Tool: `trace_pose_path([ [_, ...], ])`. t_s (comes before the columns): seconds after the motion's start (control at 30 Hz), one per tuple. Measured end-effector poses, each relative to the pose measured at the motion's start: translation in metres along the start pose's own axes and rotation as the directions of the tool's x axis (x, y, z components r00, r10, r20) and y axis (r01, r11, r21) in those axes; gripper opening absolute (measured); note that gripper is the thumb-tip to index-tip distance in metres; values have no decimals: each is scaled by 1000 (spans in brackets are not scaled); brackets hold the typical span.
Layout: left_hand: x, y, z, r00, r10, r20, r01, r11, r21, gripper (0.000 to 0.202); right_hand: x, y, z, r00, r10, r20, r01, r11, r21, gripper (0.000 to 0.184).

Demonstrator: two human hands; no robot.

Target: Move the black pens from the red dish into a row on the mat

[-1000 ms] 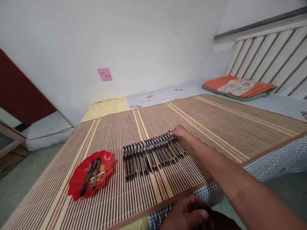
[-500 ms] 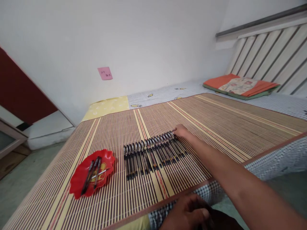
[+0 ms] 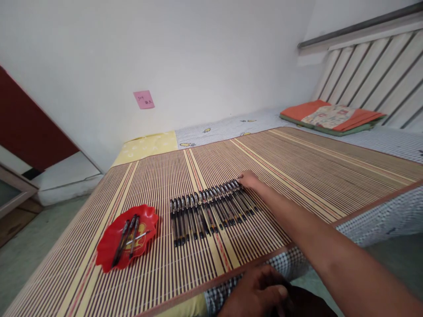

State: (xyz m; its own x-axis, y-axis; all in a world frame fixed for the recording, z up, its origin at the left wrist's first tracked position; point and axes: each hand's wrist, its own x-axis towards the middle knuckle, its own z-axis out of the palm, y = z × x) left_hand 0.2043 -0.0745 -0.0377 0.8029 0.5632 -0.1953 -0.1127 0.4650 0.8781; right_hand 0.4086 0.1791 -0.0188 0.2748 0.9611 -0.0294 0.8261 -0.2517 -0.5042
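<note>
Several black pens (image 3: pixel 211 211) lie side by side in a slanting row on the striped bamboo mat (image 3: pixel 158 281), their capped ends toward the wall. At the far right end of this row, my right hand (image 3: pixel 250 179) has its fingertips closed on the cap of the last pen (image 3: pixel 248 195). My left hand (image 3: pixel 253 294) rests low at the near edge of the bed, its fingers curled in loosely and partly hidden. A red scalloped plate (image 3: pixel 150 215) on the left holds a few dark pens (image 3: pixel 127 237) and a slim white-and-dark pen (image 3: pixel 139 238).
The mat covers a bed with a checked sheet (image 3: pixel 363 233). A folded orange and green cloth (image 3: pixel 333 116) lies at the back right, beside a white slatted headboard (image 3: pixel 376 75). On the white wall behind hangs a pink note (image 3: pixel 144 100).
Almost nothing differs. My right hand stays at the last pen in the row, and the view has shifted very slightly.
</note>
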Motion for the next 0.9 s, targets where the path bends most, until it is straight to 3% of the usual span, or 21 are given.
trace_pose_path([
  [0.2,0,2,0,1000,-19,-8,19,1000,23,33,-10,-3,-13,994,55,-96,-39,987,158,23],
  [0.33,0,5,0,1000,-10,7,9,998,65,35,-38,-5,-24,993,59,-103,-22,945,326,25],
  [0.5,5,-2,-3,997,-38,74,27,989,146,35,-113,0,-32,996,-14,-90,57,867,496,23],
  [0.53,6,-5,-4,994,-54,95,39,988,152,36,-133,1,-34,996,-9,-90,60,809,584,24],
  [0.63,8,-13,-6,985,-110,135,86,981,176,38,-198,5,-37,989,-147,24,75,631,772,31],
  [0.7,8,-16,-7,983,-121,139,88,970,224,37,-242,9,-34,944,-240,224,-48,573,818,36],
  [0.77,6,-17,-9,985,-90,146,39,948,316,35,-284,15,-26,821,-345,455,-196,579,792,40],
  [0.83,4,-16,-11,992,-37,122,-18,906,423,30,-321,23,-14,675,-393,624,-200,717,667,35],
  [0.9,4,-16,-13,994,-54,94,3,882,471,28,-348,30,-1,669,-325,668,-38,883,468,19],
])
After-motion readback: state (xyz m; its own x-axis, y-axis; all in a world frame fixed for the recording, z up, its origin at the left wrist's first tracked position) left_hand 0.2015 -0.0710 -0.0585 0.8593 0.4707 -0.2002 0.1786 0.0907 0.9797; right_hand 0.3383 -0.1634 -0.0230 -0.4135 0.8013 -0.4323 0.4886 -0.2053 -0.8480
